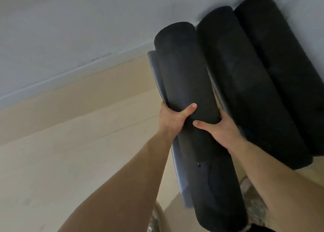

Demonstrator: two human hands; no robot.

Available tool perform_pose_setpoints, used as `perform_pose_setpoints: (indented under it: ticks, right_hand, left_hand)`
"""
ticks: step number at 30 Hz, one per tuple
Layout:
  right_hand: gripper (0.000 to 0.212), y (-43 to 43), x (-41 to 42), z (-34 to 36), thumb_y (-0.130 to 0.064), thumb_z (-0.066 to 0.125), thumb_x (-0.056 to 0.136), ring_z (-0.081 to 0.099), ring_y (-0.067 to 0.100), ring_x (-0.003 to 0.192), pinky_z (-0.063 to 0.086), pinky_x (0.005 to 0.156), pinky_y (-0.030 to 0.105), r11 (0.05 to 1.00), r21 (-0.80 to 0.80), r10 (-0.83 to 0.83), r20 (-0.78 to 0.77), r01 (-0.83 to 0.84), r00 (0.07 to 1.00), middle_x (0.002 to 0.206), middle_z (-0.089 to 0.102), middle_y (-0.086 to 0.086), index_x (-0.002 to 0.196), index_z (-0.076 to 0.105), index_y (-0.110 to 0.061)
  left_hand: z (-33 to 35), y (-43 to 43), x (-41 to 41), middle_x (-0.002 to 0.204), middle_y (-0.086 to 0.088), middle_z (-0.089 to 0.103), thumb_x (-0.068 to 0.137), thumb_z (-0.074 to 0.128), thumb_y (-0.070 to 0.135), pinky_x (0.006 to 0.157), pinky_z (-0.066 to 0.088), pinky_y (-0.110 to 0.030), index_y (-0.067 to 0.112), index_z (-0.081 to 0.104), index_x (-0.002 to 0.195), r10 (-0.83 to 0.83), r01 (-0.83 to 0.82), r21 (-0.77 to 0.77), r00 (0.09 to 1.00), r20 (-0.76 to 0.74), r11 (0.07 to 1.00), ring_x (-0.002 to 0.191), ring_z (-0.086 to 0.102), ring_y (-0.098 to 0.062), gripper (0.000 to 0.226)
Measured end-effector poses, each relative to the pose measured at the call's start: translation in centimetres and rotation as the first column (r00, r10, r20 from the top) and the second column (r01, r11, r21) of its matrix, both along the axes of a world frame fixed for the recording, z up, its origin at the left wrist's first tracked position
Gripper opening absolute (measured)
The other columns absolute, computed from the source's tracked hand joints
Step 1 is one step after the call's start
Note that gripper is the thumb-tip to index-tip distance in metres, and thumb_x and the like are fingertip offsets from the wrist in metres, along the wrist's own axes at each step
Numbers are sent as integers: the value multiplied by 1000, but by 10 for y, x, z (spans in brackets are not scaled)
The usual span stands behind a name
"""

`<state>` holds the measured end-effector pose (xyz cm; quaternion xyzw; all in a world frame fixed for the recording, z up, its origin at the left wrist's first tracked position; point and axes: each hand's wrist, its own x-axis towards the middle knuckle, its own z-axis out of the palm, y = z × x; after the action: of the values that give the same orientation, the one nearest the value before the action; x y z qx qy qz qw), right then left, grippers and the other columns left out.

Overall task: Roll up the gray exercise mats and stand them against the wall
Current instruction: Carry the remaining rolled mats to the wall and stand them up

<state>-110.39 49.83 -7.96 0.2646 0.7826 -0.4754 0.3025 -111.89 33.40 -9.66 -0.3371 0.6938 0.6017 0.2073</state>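
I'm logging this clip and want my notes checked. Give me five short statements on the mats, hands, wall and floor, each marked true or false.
1. The left hand and right hand both grip one rolled dark gray exercise mat. True.
2. A second rolled dark mat and a third rolled dark mat stand to its right by the white wall. True.
3. The gripped mat lies unrolled. False: it is rolled up.
4. The floor is dark carpet. False: it is a pale wooden floor.
5. The gripped mat's outer edge is wrapped tight. False: a lighter gray flap stands off along its left side.
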Motion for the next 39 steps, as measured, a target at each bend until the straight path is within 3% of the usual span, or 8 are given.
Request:
perform_pose_setpoints:
  ticks: [10,15,17,19,22,26,33,39]
  right_hand:
    - [106,26,-50,-63,-66,69,84,44,33,140,46,106,47,845,484,318,-108,-230,942,161,36,10,164,14,-21]
    - [90,35,-62,-51,-46,64,97,28,32,152,35,117,45,744,585,463,-102,-323,881,169,21,11,164,10,-16]
    - [88,35,-65,-45,-42,62,99,27,34,151,35,117,46,727,578,492,-61,-371,868,169,20,12,164,9,-16]
    - [84,38,-62,-30,-41,59,100,30,36,149,38,113,48,706,584,509,-24,-401,860,167,23,12,164,12,-16]
    - [79,36,-49,12,-39,58,100,36,38,142,42,107,50,688,587,516,17,-426,856,163,30,13,163,17,-15]
    - [72,9,-22,86,-36,56,100,42,37,135,47,100,51,638,598,564,67,-485,823,157,37,13,161,23,-15]
    - [47,-100,29,214,-35,55,97,48,34,126,48,98,47,521,557,756,51,-646,653,140,48,9,140,50,-17]
    - [54,-202,113,286,-37,54,98,47,34,130,46,101,44,308,558,922,25,-771,386,147,45,8,147,46,-18]
  left_hand:
    - [-90,59,-59,123,5,71,80,87,42,101,54,-31,15,60,129,103,-103,123,995,4,987,111,68,-11,63]
    - [-86,80,-67,130,4,67,56,83,71,108,51,-39,19,56,132,42,-45,78,999,35,996,119,65,-17,96]
    - [-77,75,-71,140,1,62,66,76,76,111,46,-39,17,50,141,-117,117,2,990,80,993,128,60,-23,100]
    - [-57,66,-67,147,-4,56,85,67,70,108,44,-37,14,41,149,-357,376,-142,924,139,916,133,54,-29,89]
    - [-11,45,-41,152,-10,49,95,56,66,101,45,-42,15,31,156,-630,673,-384,735,251,632,134,52,-33,83]
    - [68,-15,11,152,-8,46,99,52,60,104,47,-47,16,34,155,-688,777,-441,615,385,449,134,50,-32,74]
    - [207,-137,107,152,-5,46,99,53,54,106,45,-46,19,34,157,-493,634,-542,772,401,552,137,48,-29,71]
    - [286,-206,221,154,-5,45,99,57,49,106,42,-42,17,38,156,-218,363,-591,927,304,720,136,49,-27,68]
